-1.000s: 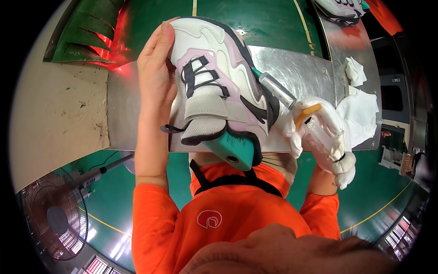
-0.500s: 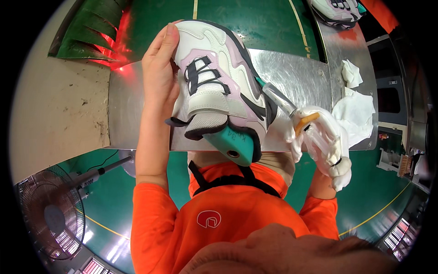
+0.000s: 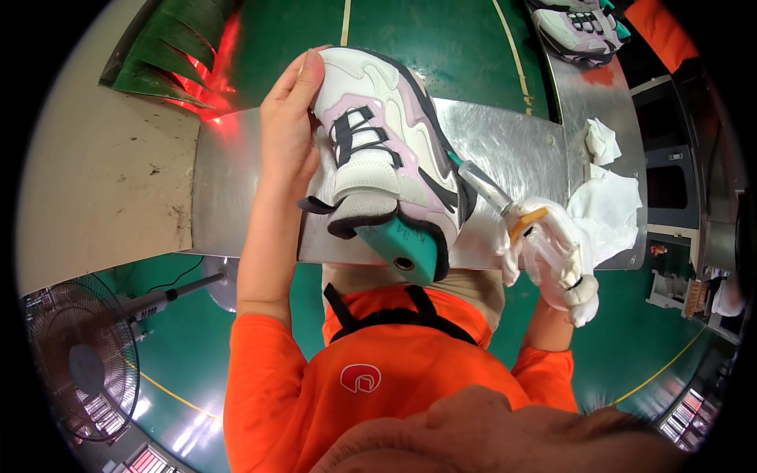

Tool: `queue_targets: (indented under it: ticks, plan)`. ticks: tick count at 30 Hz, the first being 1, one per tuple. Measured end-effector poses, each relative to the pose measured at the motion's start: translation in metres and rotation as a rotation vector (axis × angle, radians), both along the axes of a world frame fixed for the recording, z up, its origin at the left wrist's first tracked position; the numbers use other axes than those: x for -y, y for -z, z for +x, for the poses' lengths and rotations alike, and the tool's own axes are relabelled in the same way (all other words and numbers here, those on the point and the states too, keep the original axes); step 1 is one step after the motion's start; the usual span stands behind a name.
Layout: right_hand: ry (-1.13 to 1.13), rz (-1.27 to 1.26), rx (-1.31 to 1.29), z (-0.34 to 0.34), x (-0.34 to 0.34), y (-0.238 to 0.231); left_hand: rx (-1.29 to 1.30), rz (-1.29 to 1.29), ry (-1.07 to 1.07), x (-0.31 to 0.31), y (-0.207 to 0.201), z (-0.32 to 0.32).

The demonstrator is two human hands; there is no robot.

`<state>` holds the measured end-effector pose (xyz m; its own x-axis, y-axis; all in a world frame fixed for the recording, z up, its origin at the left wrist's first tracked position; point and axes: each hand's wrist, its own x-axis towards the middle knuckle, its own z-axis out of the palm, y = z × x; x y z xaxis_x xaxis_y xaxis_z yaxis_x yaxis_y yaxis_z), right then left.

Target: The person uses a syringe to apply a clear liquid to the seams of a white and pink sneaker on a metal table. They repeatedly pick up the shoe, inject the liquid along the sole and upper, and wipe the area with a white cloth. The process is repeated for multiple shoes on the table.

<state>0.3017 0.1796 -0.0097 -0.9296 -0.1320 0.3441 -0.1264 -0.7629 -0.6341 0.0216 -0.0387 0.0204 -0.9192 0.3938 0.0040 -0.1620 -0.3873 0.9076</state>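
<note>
Looked steeply down from the wearer's head [image 3: 481, 433] through the left fisheye of a side-by-side pair, upright and unmirrored. Faced the metal table [image 3: 512, 142] from close above, with the orange shirt [image 3: 426, 374] toward the lower edge; reached widely to the green floor [image 3: 611, 315], bending straight edges near a dark round rim.

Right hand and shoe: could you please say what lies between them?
The head view shows a green-tipped clear tube spanning from right hand to the shoe.
</note>
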Motion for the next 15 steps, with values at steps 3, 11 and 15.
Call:
queue_targets:
  ticks: [3, 11, 15]
  plan:
    - [-0.006, -0.003, -0.012, 0.004, -0.004, 0.005, -0.008, 0.008, 0.011, -0.001, 0.000, 0.000]
    - [0.788, 0.182, 0.474, 0.056, -0.017, 0.053, -0.013, -0.032, 0.119, -0.019, -0.004, -0.015]
    - [1.337, 0.703, 0.428, 0.038, -0.001, 0.047, -0.141, -0.200, 0.314, -0.065, -0.022, -0.036]
